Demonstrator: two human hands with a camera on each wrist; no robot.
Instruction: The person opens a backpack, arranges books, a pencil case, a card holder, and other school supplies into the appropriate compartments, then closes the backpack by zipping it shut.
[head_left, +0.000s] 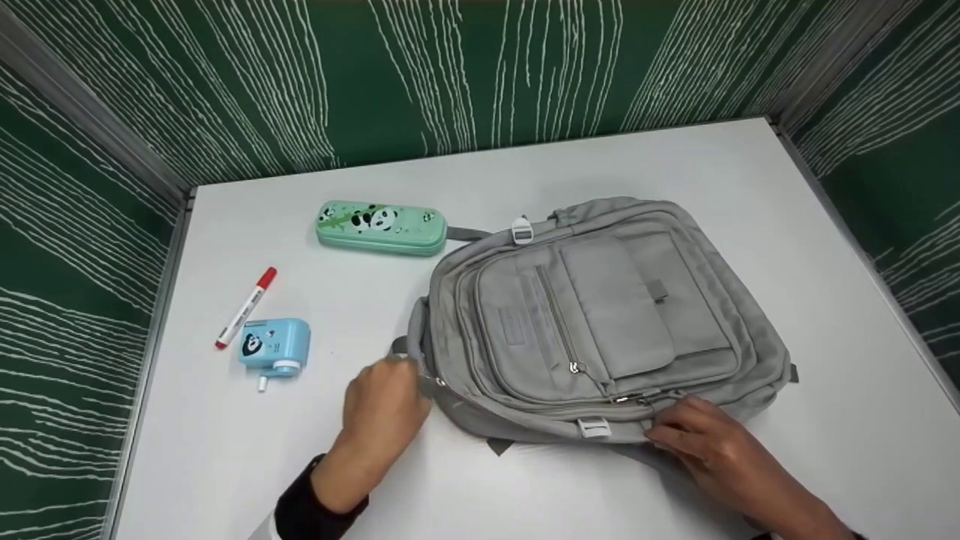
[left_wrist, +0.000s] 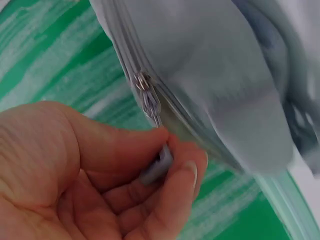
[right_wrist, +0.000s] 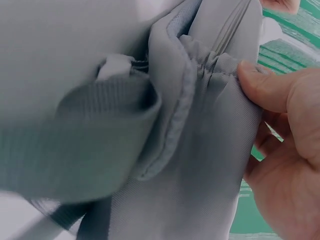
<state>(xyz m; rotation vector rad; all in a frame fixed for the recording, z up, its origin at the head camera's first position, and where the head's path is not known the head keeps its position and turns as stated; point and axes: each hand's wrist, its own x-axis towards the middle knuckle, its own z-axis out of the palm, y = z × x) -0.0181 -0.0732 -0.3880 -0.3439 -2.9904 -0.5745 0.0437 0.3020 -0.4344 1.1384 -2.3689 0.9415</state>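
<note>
A grey backpack (head_left: 607,300) lies on the white table with its front pockets facing up. At its top end, my left hand (head_left: 386,401) pinches a zipper pull (left_wrist: 159,165) between thumb and fingertip. The metal zipper slider (left_wrist: 142,82) shows just above that pinch in the left wrist view, with the seam partly parted beside it. My right hand (head_left: 701,442) grips the near side of the bag. In the right wrist view its thumb presses on the gathered edge of a side pocket (right_wrist: 215,67), with the fingers behind the fabric.
Behind the bag's top end lies a mint-green panda pencil case (head_left: 382,229). Farther left are a red-capped marker (head_left: 246,309) and a light blue pencil sharpener (head_left: 277,345) with a crank. Green patterned walls (head_left: 480,75) border the white table (head_left: 360,315) at the back and sides.
</note>
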